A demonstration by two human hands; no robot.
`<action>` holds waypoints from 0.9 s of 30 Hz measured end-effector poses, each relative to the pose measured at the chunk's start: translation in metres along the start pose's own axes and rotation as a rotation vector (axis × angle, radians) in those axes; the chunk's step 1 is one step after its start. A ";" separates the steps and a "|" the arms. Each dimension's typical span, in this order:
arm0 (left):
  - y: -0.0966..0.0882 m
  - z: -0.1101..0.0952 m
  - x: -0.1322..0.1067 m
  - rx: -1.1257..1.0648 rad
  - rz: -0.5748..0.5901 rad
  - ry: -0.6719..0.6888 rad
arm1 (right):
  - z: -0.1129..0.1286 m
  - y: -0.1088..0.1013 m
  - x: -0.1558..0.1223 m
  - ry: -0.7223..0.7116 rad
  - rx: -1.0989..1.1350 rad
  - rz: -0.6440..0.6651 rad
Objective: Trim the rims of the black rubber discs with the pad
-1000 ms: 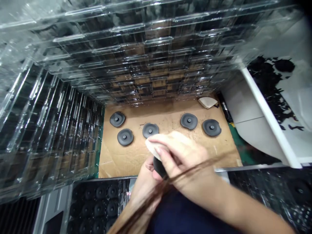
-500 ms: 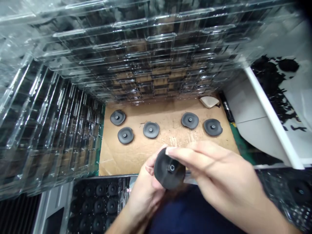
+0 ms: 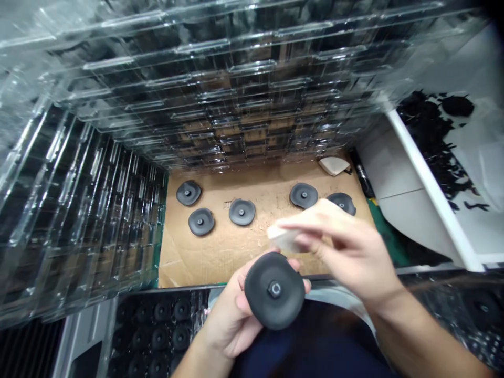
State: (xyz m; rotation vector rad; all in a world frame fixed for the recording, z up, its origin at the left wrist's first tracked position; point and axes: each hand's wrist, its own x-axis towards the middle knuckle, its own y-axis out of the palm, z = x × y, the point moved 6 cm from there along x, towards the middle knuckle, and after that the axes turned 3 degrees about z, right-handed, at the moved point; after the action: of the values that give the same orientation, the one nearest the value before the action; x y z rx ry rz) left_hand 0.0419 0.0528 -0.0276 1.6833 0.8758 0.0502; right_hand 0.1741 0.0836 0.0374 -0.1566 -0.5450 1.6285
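My left hand grips a round black rubber disc with a small metal hub at its centre, held flat side up near my body. My right hand hovers just above and right of it, fingers pinched on a small pale cloth-like pad. Several more black discs lie on the cardboard sheet beyond, among them one in the middle and one further right.
Stacks of clear plastic trays wall in the back and left. A black tray of discs sits at the lower left. A white bin with black scraps stands to the right. Another pale pad lies at the cardboard's far corner.
My right hand has lifted off the disc and moved up and right with the pale pad. The left hand has turned the disc so its whole face shows.
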 end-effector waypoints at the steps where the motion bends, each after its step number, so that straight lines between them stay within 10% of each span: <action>1: 0.002 -0.001 -0.001 -0.047 0.032 -0.002 | -0.019 -0.002 -0.003 0.131 0.005 -0.035; 10: -0.001 -0.006 -0.001 -0.118 0.023 0.030 | -0.106 0.051 -0.080 0.402 -0.284 -0.083; 27: -0.029 -0.002 -0.002 -0.110 -0.403 0.209 | -0.075 0.055 -0.058 0.235 -0.201 0.002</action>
State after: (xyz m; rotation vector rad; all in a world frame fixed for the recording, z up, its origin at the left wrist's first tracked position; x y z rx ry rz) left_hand 0.0247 0.0544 -0.0515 1.3898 1.3326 -0.0005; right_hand 0.1638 0.0448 -0.0643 -0.4908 -0.5259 1.5300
